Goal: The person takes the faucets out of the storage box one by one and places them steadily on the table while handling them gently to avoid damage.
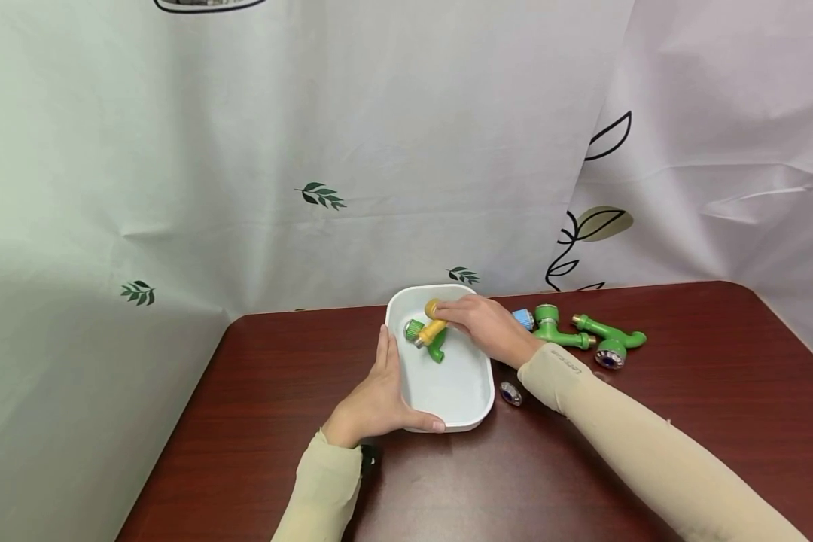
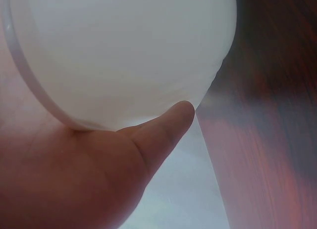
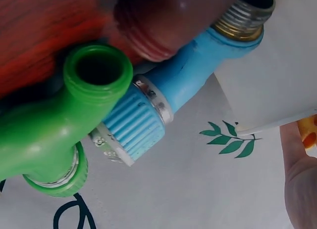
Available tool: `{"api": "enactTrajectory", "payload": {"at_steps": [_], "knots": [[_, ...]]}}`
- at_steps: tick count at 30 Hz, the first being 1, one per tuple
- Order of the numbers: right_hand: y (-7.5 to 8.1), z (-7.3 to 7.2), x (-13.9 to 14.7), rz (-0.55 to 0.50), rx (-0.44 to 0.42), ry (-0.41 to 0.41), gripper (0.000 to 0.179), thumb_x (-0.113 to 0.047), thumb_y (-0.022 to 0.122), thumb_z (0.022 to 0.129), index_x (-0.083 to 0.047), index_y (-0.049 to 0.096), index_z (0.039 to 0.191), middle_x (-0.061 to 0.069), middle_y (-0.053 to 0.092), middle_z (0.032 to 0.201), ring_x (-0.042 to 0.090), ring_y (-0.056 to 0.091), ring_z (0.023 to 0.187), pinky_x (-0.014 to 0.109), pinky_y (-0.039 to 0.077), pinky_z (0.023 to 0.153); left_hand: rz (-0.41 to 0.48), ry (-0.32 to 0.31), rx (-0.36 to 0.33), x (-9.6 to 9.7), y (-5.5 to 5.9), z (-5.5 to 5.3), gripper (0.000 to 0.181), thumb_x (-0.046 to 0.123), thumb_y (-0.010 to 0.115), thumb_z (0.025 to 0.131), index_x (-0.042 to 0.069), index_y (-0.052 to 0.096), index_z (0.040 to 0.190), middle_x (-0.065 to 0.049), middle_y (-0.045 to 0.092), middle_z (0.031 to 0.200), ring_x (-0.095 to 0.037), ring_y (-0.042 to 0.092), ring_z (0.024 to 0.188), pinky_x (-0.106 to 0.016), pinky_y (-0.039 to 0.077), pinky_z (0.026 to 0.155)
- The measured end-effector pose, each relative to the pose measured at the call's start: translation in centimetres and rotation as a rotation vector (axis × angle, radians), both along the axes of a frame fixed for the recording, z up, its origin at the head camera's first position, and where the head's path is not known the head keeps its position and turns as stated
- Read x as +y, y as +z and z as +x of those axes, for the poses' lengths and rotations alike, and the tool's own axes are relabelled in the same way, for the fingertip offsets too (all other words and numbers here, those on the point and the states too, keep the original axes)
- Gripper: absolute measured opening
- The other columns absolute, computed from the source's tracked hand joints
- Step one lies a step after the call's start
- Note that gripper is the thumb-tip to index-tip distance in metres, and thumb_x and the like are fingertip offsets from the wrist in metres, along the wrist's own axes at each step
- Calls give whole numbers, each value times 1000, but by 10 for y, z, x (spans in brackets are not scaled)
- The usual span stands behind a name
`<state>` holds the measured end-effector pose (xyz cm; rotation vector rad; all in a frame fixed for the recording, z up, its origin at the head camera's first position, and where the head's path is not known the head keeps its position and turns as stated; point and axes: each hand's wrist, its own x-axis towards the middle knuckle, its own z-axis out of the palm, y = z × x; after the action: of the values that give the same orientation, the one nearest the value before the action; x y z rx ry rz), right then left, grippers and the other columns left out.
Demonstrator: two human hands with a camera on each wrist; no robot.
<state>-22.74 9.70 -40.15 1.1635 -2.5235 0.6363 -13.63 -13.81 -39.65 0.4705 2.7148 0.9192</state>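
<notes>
My right hand (image 1: 484,324) reaches over the far right rim of a white tray (image 1: 447,391), gripping a yellow tap (image 1: 433,331) inside it. The tap's metal threaded end points toward the near left. Partly beneath it lies a green tap (image 1: 437,352) on the tray floor. In the right wrist view a finger (image 3: 299,184) and a bit of the yellow tap (image 3: 309,131) show at the right edge. My left hand (image 1: 379,399) braces the tray's near left corner, fingers straight along the side. Its thumb (image 2: 166,125) lies along the near wall.
Right of the tray are two green taps (image 1: 562,339) (image 1: 613,339) and a blue tap (image 1: 524,319), mostly behind my hand. A chrome-capped handle (image 1: 511,393) sits by the tray's right side. A printed curtain (image 1: 406,150) hangs behind the wooden table (image 1: 298,376).
</notes>
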Motion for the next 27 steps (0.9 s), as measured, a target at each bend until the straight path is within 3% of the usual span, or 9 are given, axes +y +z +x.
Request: {"api": "enactTrajectory", "payload": {"at_steps": [11, 27], "knots": [[-1, 7, 5, -72, 107, 18, 35, -1, 68, 94, -9, 71, 128, 8, 67, 131, 29, 61, 119, 49, 44, 105, 8, -4, -3, 0, 1, 0, 153, 53, 93, 62, -4, -13, 156, -19, -25, 163, -42, 5, 151, -49, 33, 114], [2, 8, 6, -59, 100, 3, 35, 1, 69, 93, -5, 71, 126, 10, 67, 130, 31, 60, 120, 48, 46, 103, 6, -15, 10, 0, -1, 0, 152, 53, 93, 63, -5, -13, 156, -20, -24, 163, -42, 2, 151, -50, 32, 114]]}}
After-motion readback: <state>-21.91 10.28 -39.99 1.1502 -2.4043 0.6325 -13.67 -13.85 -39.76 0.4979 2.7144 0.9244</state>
